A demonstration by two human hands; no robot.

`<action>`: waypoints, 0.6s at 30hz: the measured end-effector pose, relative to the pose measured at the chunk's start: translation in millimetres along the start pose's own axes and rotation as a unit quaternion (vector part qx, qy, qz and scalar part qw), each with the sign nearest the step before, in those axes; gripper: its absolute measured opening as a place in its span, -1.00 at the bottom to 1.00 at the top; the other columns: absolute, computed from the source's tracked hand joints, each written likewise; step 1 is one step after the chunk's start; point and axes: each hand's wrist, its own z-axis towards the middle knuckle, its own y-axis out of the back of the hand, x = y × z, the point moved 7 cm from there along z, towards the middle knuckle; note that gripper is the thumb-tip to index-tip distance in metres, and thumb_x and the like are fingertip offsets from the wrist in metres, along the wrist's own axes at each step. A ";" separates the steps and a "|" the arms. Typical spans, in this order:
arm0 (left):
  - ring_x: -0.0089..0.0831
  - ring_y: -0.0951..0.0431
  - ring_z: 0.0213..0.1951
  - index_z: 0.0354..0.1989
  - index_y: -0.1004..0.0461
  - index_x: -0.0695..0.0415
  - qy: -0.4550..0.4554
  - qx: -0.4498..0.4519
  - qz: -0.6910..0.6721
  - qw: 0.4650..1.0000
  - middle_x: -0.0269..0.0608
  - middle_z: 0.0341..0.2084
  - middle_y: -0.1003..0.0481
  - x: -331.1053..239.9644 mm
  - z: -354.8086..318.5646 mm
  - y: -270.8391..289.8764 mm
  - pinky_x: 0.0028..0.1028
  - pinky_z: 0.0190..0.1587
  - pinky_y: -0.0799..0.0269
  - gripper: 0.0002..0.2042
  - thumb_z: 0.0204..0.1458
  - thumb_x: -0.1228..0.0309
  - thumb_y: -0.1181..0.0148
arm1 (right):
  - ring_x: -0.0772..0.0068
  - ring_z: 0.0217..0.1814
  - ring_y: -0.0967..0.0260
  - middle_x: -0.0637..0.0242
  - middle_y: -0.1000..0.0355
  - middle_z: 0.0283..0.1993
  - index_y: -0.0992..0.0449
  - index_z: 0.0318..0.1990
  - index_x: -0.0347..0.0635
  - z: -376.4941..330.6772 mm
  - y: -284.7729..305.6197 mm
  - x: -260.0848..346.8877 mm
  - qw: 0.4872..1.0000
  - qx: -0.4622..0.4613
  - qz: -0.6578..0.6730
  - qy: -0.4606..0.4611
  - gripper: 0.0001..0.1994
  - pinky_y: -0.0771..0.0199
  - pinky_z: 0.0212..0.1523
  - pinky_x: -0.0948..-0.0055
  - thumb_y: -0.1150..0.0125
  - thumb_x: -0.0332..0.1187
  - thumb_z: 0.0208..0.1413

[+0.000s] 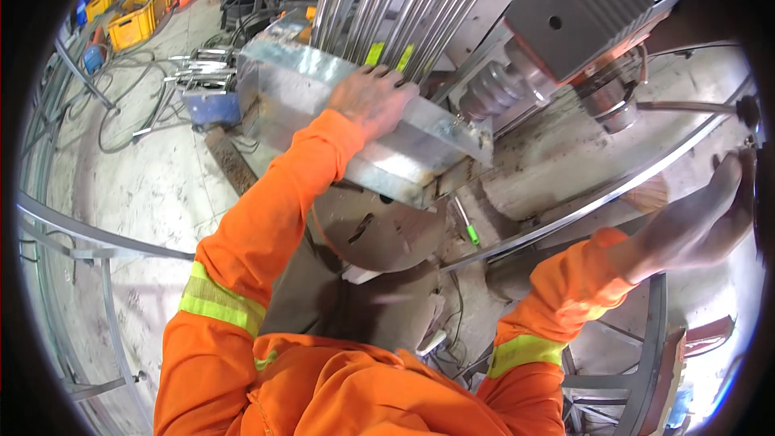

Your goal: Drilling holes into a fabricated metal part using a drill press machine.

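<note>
My left hand (375, 101) lies over the upper edge of a silvery metal channel (404, 145), its fingers hooked over the far side. The channel sits tilted above a round, slotted brown machine table (379, 226). Right of it, the grooved spindle (492, 90) of a dark grey drilling machine (577, 20) comes close to the channel's right end; whether they touch I cannot tell. My right hand (694, 214) reaches to the far right rim, fingers bent against a dark part there. That part is cut off, and I cannot make it out.
Several long shiny metal rods (404, 8) stand beyond the channel. A blue bin (211, 106) with metal pieces and a yellow crate (141, 20) are on the floor at left, among cables. A knobbed lever (686, 106) juts out at right. A green-handled tool (471, 232) lies near the round table.
</note>
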 end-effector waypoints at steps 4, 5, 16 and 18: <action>-0.21 -0.60 -0.09 -0.15 -0.57 -0.05 -0.004 0.004 -0.014 1.000 -0.25 -0.24 -0.57 -3.7 5.4 0.2 -0.25 0.11 -0.44 -0.78 0.03 0.44 -0.12 | 0.44 -0.25 -0.51 0.10 -0.59 -0.19 -0.57 -0.13 -0.47 -17.7 -18.2 33.7 0.957 0.199 0.164 0.130 -0.81 -0.52 -0.18 0.53 -0.28 -0.50 0.18; -0.19 -0.57 -0.02 -0.11 -0.57 -0.03 0.006 0.043 -0.023 0.999 -0.21 -0.18 -0.57 -1.9 5.2 -0.4 -0.24 0.14 -0.43 -0.76 0.04 0.44 -0.11 | 0.43 -0.27 -0.50 0.16 -0.59 -0.21 -0.59 -0.13 -0.41 -21.9 -31.3 45.6 0.948 0.256 0.125 0.139 -0.81 -0.49 -0.20 0.52 -0.32 -0.49 0.13; -0.12 -0.58 -0.01 -0.10 -0.55 -0.01 -0.003 0.028 -0.025 0.999 -0.14 -0.16 -0.57 -0.4 -0.9 -7.3 -0.21 0.14 -0.43 -0.76 0.08 0.38 -0.05 | 0.31 0.00 -0.48 0.27 -0.55 0.00 -0.62 0.05 -0.06 -11.8 -90.6 82.0 0.878 0.237 -0.131 0.394 -0.62 -0.37 0.05 0.37 -0.41 -0.30 0.04; -0.11 -0.58 -0.02 -0.10 -0.55 -0.03 -0.010 0.037 -0.024 0.999 -0.14 -0.16 -0.57 1.7 -1.4 -3.2 -0.20 0.13 -0.43 -0.76 0.07 0.38 -0.05 | 0.30 0.08 -0.30 0.41 -0.50 0.14 -0.55 0.17 -0.06 -9.5 -98.2 63.6 0.881 0.157 -0.094 0.436 -0.53 -0.44 0.09 0.34 -0.32 -0.39 0.03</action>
